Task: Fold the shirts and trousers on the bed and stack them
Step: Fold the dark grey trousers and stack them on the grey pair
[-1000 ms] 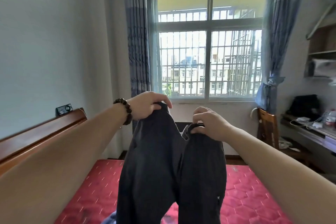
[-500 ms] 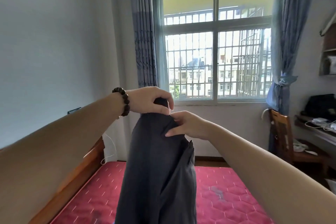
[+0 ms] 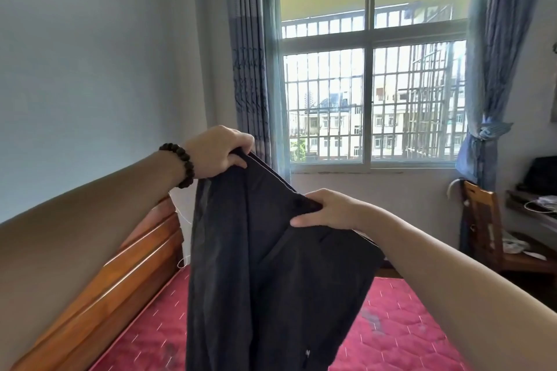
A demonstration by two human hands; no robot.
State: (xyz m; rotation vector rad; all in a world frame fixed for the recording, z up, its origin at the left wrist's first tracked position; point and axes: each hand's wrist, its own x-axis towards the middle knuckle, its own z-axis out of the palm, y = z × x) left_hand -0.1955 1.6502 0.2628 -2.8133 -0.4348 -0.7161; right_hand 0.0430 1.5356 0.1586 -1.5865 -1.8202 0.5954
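Note:
Dark grey trousers hang in the air in front of me, above the bed with its red quilted mattress. My left hand, with a dark bead bracelet on the wrist, grips the top corner of the trousers, held high. My right hand pinches the upper edge of the fabric lower and further right, so the top edge slopes down to the right. The two legs lie together and drop out of view at the bottom.
A wooden bed frame rail runs along the left wall. A wooden chair and a desk with cables stand at the right. A barred window with blue curtains fills the far wall.
The two trouser legs were brought together under my left hand. My right hand then slid down and right along the top edge, spreading it out. The view has turned left.

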